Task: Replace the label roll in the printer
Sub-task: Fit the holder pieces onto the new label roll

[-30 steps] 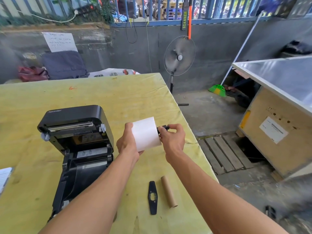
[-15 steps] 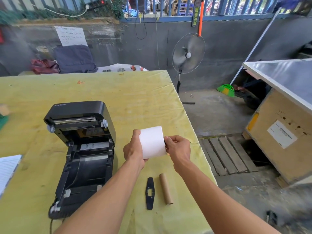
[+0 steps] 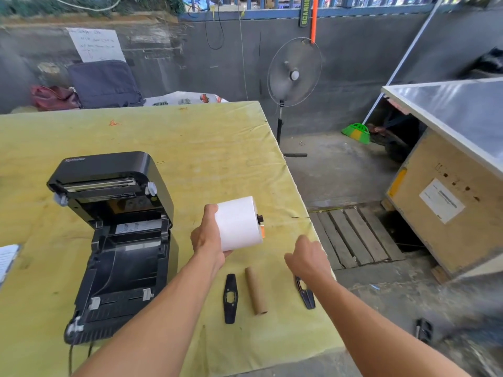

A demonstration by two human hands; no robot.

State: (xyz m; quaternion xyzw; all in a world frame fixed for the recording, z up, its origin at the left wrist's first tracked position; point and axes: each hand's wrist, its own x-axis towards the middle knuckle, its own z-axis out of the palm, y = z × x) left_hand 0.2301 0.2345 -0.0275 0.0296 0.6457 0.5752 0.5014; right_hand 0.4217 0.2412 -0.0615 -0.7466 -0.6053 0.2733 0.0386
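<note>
Holding the label roll in your left hand, you have it lifted just above the surface, a little to the right of the open printer. The left grip is wrapped round the roll's left end. At the right end a black spindle tip with a bit of orange pokes out, so the spindle looks to be already through the fresh roll. The bare cardboard core lies on the surface near you, which suggests the spent roll is out and done with. Two black guide plates are not yet fitted: one guide plate lies just left of the core, and the second guide plate lies to its right, partly under your right wrist. Your right hand hangs over that spot, seen from behind and blurred, so I cannot tell whether its grip is open or closing on anything. The printer's lid stands tilted back and the bay below it holds no roll. By my reckoning you are about halfway: the plates likely need to go on the spindle ends, then the roll seats in the bay, the labels feed forward and the lid comes down.
</note>
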